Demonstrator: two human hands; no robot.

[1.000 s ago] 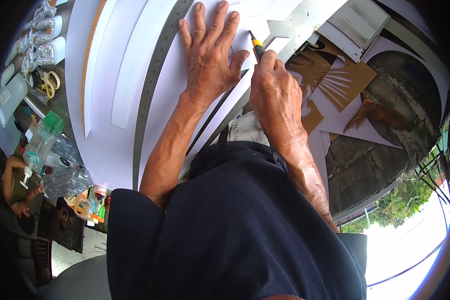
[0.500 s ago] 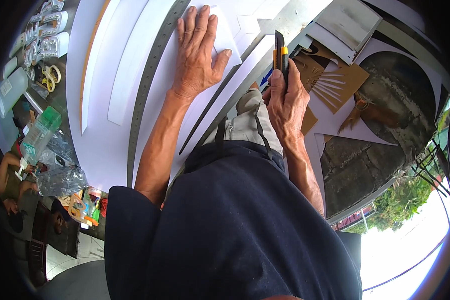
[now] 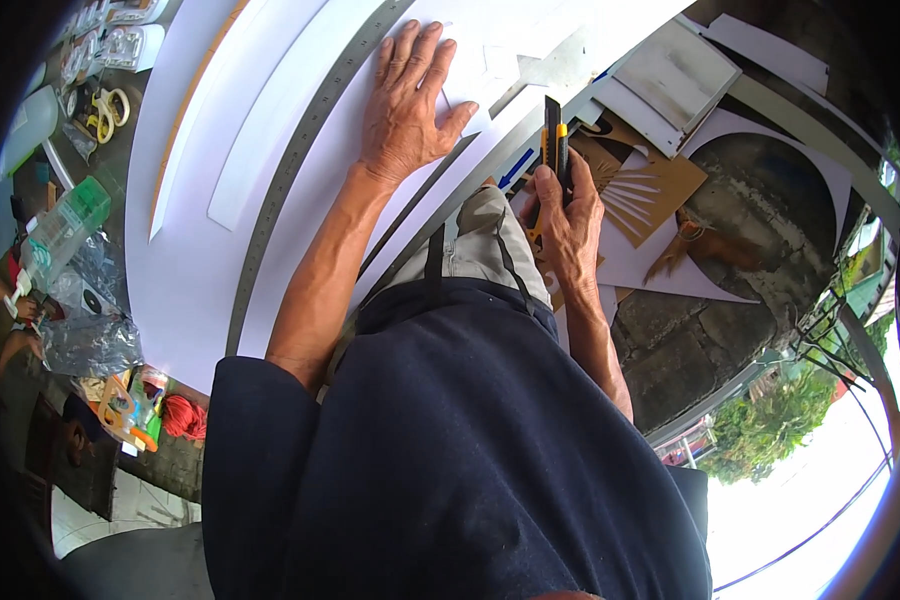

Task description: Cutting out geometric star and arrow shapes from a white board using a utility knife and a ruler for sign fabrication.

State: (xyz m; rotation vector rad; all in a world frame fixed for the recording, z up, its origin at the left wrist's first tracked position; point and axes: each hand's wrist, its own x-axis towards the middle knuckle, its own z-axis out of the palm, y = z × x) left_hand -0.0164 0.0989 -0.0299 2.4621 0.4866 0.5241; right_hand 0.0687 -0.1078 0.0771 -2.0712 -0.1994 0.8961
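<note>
Cutter [image 3: 563, 148] in right hand [image 3: 572, 222]; grip part-hidden

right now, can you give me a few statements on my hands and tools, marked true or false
1. The right hand holds a utility knife. True.
2. The knife's blade is fully hidden. False: it sticks out past the body.
3. The left hand is balled into a fist. False: it lies palm down, fingers extended, on white sheet material.
4. A long ruler lies to the left of the left hand. True.
5. The scissors have red handles. False: they are yellow.
</note>
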